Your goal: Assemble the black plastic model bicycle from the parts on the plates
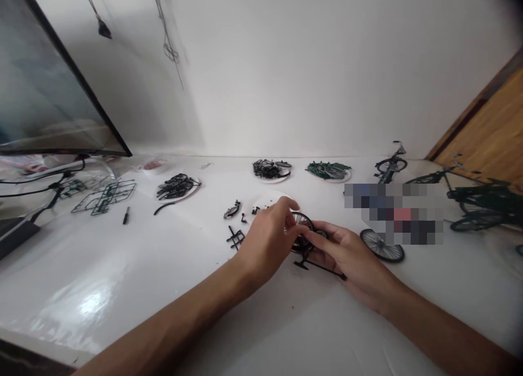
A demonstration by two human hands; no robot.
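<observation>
Bare forearms (pixel 196 310) nearest camera, reaching over a glossy white tabletop (pixel 134 272). Left hand (pixel 265 234) had thumb and fingers closed on a black, thin-spoked miniature bicycle wheel (pixel 301 219); exact contact partly hidden by the fingers. Right hand (pixel 347 256) grasped a slim black model bicycle frame (pixel 322 268) with that wheel, thumb near the left thumb. Frame and wheel sat between the two hands, a long bar slanting down across the right palm.

Just beyond the left hand: small black loose pieces (pixel 244 218), a black crossed-bar part (pixel 236 238) and a pale round plate (pixel 255 200), partly covered by that hand. Just right of the right hand: a loose black spoked wheel (pixel 382 245), lying flat, beside a pixelated patch (pixel 396 212).

Well left of the left hand: a short black screwdriver (pixel 126 216) and green rectangular part frames (pixel 104 196). Farther beyond both hands: heaps of black parts (pixel 177 186), dark grey-black parts (pixel 269 169) and green parts (pixel 327 170), each on a white plate. Beyond the right hand, an upright dark model bicycle (pixel 391 164); farther right, a dark green one (pixel 486 204).
</observation>
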